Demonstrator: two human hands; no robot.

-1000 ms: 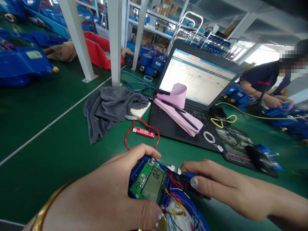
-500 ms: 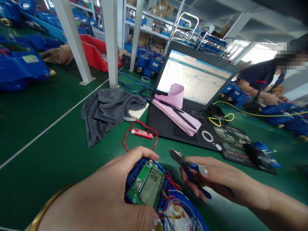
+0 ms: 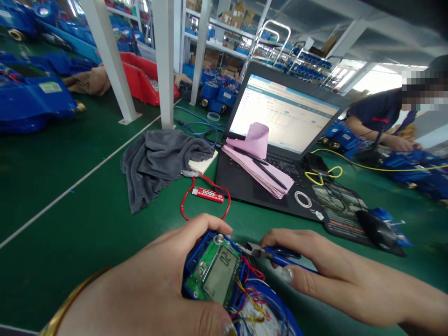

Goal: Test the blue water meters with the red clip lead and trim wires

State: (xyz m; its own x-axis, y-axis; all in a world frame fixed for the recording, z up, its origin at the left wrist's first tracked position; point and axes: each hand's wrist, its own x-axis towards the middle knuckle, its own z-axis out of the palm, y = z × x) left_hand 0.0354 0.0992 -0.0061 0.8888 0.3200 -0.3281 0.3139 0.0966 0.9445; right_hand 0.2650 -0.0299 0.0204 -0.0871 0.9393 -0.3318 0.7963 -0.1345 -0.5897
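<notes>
My left hand (image 3: pixel 150 280) is wrapped around a blue meter (image 3: pixel 280 308) with its cover off. Its green circuit board (image 3: pixel 201 275) carries a grey display (image 3: pixel 221 273) reading what looks like 02. Red wires (image 3: pixel 252 267) and yellow and blue wires run from the board into the round part of the housing. My right hand (image 3: pixel 315 266) grips blue-handled cutting pliers (image 3: pixel 276 255). Their metal jaws are at the board's upper right edge, close above the red wires. Whether the jaws touch anything I cannot tell.
Beyond my hands stand a laptop (image 3: pixel 255 196) with pink papers (image 3: pixel 259 172) and pens on it, a grey cloth (image 3: pixel 157 158) and a red lighter (image 3: pixel 209 194) inside a red cord. A mouse (image 3: pixel 376 228) lies at right. A co-worker (image 3: pixel 376 112) handles blue meters at far right.
My right hand has turned and moved the pliers left and down, bringing the jaws to the board's edge. My left hand and the meter stay nearly in place.
</notes>
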